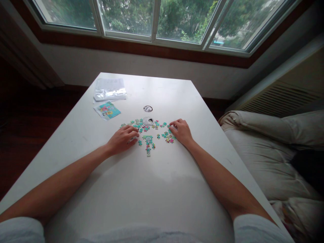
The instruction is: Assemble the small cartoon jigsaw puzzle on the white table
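Small jigsaw pieces (167,137) in green, pink and yellow lie scattered on the white table. A partly joined section of the jigsaw puzzle (148,145) lies between my hands, roughly T-shaped. On its left, my left hand (124,139) rests with bent fingers, the thumb apart from them, close to loose pieces. My right hand (180,131) is at the right end of the scattered pieces, thumb and forefinger parted beside them. No held piece shows in either hand, though the fingertips are small in view.
A colourful picture card (108,110) and a clear plastic bag (110,89) with paper lie at the back left of the table (152,189). Two round holes or discs (148,108) sit mid-table. A beige sofa (258,158) stands at the right, below a window (152,20).
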A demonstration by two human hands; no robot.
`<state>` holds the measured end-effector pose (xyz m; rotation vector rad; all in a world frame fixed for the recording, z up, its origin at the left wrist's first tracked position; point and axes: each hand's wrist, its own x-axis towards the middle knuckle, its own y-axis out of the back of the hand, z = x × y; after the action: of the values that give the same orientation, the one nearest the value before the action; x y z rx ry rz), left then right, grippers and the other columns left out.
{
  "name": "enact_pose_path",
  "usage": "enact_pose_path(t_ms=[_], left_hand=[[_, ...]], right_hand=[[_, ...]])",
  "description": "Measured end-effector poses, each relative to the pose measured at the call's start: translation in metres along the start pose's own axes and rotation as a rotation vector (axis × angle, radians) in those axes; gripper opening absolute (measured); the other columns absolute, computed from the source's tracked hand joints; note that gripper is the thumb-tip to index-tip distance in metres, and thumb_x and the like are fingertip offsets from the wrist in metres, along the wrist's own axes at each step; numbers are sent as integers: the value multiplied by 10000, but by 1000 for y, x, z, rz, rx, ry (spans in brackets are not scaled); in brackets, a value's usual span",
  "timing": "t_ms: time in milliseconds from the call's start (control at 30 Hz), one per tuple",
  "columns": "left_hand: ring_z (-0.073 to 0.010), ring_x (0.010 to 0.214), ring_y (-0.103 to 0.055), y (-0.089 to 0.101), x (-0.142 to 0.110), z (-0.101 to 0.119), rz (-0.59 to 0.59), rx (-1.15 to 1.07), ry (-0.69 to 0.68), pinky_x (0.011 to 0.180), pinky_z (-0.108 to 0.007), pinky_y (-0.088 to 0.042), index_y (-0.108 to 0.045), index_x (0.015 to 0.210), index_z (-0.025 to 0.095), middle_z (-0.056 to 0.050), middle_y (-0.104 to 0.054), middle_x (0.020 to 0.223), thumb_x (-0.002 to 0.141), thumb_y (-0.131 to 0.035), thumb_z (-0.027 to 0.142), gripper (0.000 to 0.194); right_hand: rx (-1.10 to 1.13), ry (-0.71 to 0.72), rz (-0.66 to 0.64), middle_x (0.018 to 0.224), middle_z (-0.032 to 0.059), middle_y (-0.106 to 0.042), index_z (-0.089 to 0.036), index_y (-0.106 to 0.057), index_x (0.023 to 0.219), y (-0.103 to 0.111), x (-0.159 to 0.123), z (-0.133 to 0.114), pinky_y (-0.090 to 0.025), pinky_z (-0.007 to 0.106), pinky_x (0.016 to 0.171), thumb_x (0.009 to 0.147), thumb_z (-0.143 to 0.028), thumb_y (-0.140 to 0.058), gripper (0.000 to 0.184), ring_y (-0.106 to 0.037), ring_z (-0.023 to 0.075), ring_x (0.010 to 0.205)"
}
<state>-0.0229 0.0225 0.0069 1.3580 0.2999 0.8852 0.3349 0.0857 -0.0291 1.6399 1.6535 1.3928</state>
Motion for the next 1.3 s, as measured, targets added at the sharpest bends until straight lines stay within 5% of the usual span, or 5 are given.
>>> enact_pose_path(t_ms=[333, 533, 700, 1300], left_hand=[[-264, 1370, -491, 7, 1, 20, -148, -164, -229, 1172, -464, -413, -617, 1328, 285, -76, -603, 1420, 981, -564, 320, 352], [-280, 1395, -469, 5, 0, 20, -183, -141, -263, 1194, -492, -393, -594, 1391, 316, -62, -586, 1451, 979, -581, 339, 413], [-301, 1386, -468, 3, -1, 20, -197, -125, -264, 1173, -512, -406, -594, 1389, 321, -67, -570, 1465, 975, -584, 356, 416], [-285, 1384, -493, 0, 3, 20, -156, -160, -239, 1180, -493, -428, -631, 1326, 289, -69, -630, 1392, 945, -614, 314, 382]], right_hand=[[204, -40, 40, 844, 28, -683, -201, -674, 870, 6, -1, -18, -453, 325, 816, 846, -248, -653, 57, -596, 191, 823], [522, 4, -217, 763, -21, -663, -200, -674, 893, 9, -23, -70, -418, 252, 678, 870, -302, -674, 105, -560, 126, 696], [545, 34, -312, 746, -30, -670, -205, -689, 887, -3, -37, -97, -398, 230, 638, 870, -257, -687, 55, -553, 107, 660], [470, 106, -227, 791, 1, -652, -226, -704, 884, -15, -42, -107, -438, 285, 751, 863, -155, -722, 76, -572, 163, 803]])
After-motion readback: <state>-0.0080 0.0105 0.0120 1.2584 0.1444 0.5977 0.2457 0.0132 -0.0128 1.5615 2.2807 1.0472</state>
